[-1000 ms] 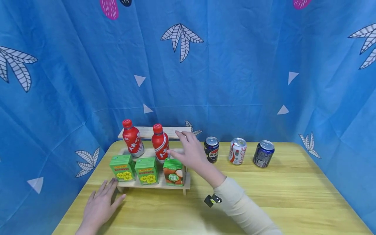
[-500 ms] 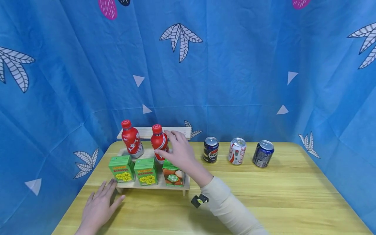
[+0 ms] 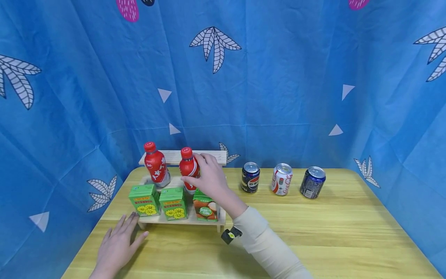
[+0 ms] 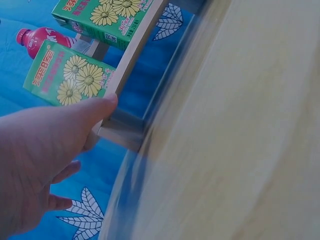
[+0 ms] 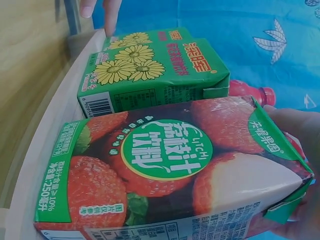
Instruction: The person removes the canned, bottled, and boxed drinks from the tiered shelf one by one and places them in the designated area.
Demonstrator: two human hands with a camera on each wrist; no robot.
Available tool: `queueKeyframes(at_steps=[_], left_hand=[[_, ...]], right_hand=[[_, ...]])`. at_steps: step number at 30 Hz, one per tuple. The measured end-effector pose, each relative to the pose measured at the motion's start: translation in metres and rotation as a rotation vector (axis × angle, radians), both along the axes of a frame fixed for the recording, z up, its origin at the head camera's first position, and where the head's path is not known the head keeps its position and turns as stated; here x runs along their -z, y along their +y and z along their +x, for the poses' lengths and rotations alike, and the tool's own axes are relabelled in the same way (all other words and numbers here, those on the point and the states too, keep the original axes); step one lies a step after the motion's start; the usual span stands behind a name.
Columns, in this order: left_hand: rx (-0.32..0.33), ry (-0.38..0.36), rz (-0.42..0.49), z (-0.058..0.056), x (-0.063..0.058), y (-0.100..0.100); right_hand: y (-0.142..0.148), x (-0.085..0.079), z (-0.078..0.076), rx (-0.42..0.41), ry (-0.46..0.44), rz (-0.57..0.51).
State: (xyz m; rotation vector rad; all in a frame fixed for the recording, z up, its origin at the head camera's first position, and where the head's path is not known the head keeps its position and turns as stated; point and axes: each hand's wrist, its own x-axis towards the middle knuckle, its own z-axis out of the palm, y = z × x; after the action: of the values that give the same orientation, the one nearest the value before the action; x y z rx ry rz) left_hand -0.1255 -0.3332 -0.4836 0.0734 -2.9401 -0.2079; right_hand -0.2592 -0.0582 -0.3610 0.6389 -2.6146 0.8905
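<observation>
My right hand (image 3: 209, 176) grips a red bottle (image 3: 188, 167) from its right side, the thumb across its front and the fingers behind. The bottle stands upright in the rear row of a small wooden rack (image 3: 188, 222). In the right wrist view, the litchi juice carton (image 5: 165, 165) hides most of this hold. My left hand (image 3: 116, 244) lies by the rack's front left corner, fingers extended and fingertips at the corner. In the left wrist view its thumb overlaps the rack's edge. A second red bottle (image 3: 157, 166) stands to the left.
Two green chrysanthemum drink cartons (image 3: 144, 200) stand left of the litchi carton in the front row. To the rack's right, a Pepsi can (image 3: 250, 178), a white Coca-Cola can (image 3: 281, 180) and a dark blue can (image 3: 312, 183) line the back of the wooden table (image 3: 313, 232). Blue curtains hang behind.
My right hand has moved left from beside the rack to the right-hand red bottle and closed round it. The left hand has stayed by the rack's corner.
</observation>
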Motion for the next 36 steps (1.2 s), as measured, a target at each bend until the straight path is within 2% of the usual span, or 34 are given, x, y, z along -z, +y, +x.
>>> queueKeyframes(at_steps=[9, 20, 30, 36], left_hand=[[0.0, 0.006, -0.002, 0.001, 0.0, -0.001], [-0.006, -0.007, -0.007, 0.0, 0.001, 0.0], [-0.009, 0.01, -0.004, 0.0, 0.002, 0.0], [-0.006, 0.027, -0.008, 0.001, 0.002, -0.001]], right_hand=[[0.0, -0.003, -0.002, -0.005, 0.045, 0.046], [0.0, -0.008, -0.004, 0.015, 0.05, 0.077], [0.004, -0.009, -0.006, 0.005, 0.036, 0.04], [0.01, -0.011, -0.006, 0.011, 0.063, 0.019]])
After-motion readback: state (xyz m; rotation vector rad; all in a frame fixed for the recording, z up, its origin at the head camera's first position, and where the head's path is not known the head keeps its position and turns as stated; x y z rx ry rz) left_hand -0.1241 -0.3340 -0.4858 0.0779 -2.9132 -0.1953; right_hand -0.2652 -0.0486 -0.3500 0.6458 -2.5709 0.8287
